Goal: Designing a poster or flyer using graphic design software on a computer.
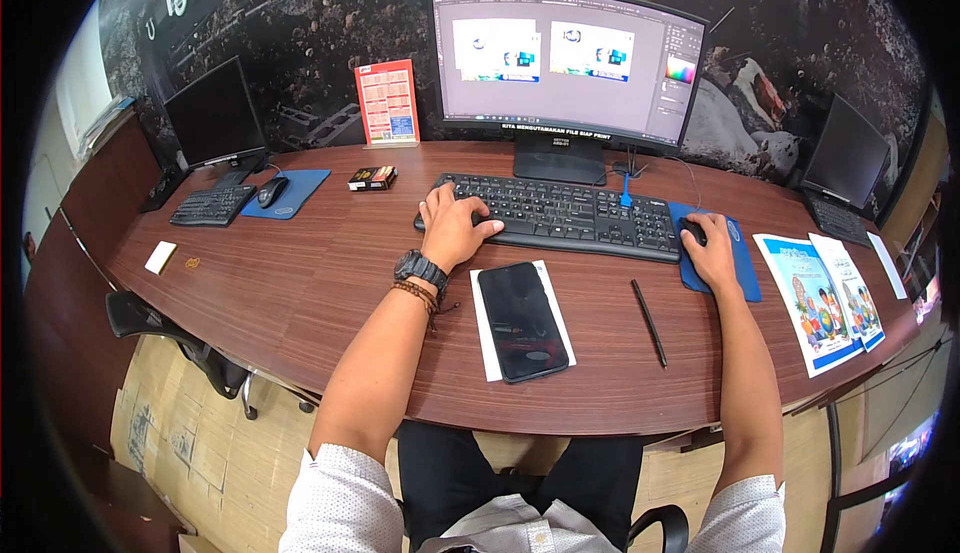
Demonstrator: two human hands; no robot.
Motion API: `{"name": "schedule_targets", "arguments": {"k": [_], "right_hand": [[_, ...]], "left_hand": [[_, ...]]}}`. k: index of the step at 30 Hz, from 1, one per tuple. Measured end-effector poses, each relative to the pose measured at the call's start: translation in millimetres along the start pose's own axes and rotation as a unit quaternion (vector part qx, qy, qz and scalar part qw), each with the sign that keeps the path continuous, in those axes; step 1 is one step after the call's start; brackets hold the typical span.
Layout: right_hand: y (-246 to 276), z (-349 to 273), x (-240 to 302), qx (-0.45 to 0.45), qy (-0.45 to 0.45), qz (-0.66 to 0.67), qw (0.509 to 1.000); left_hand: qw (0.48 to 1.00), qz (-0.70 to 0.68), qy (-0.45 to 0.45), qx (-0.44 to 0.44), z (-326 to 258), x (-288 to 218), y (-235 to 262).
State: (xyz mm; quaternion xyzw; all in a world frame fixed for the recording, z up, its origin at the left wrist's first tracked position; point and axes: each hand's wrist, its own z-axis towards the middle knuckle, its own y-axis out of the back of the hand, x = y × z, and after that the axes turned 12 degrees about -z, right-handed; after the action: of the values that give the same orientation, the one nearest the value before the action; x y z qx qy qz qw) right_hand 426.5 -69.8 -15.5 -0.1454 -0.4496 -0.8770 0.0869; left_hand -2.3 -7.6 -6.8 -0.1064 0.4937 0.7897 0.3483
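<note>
My left hand (455, 223) rests on the left end of a black keyboard (560, 215), holding nothing, its fingers apart over the keys. A dark watch (421, 270) and a beaded bracelet (417, 293) are on that wrist. At the keyboard's right, my right hand (712, 245) is wrapped over a black computer mouse (692, 232), which it partly hides. Under the mouse lies a blue mouse pad (742, 273). Behind the keyboard a curved monitor (570, 63) displays two similar page layouts in a design program. Between my forearms, a black smartphone (521, 321) lies on white paper (488, 353).
A black pencil-like stick (649, 324) lies right of the phone. Colourful printed booklets (812, 303) are at the right edge. Toward the back left stand a small box (372, 179), a red calendar card (388, 103) and another monitor (215, 113) with its keyboard (213, 205) and mouse (271, 191).
</note>
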Motion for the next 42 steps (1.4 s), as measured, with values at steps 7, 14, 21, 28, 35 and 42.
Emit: {"name": "schedule_targets", "arguments": {"k": [7, 14, 21, 28, 35, 42], "right_hand": [[-0.7, 0.5, -2.2, -0.005, -0.002, 0.004, 1.000], [-0.2, 1.2, -1.5, 0.006, -0.002, 0.006, 1.000], [-0.4, 0.7, -2.0, 0.007, -0.003, 0.005, 1.000], [-1.3, 1.0, -2.1, -0.004, 0.007, 0.007, 1.000], [-1.7, 1.0, -2.2, -0.006, 0.005, 0.007, 1.000], [-2.2, 0.6, -1.8, -0.011, 0.007, 0.007, 1.000]], "left_hand": [[0.995, 0.021, 0.099, -0.006, -2.1, 1.6, -0.9], [0.992, 0.024, 0.119, 0.022, -1.7, -0.4, 2.9], [0.991, 0.034, 0.123, 0.032, -1.5, -2.2, 3.1], [0.992, 0.037, 0.117, 0.029, -1.4, -1.3, 2.9], [0.992, 0.038, 0.118, 0.028, -1.6, -0.7, 2.4], [0.992, 0.037, 0.119, 0.030, -1.6, 0.6, 2.4]]}}
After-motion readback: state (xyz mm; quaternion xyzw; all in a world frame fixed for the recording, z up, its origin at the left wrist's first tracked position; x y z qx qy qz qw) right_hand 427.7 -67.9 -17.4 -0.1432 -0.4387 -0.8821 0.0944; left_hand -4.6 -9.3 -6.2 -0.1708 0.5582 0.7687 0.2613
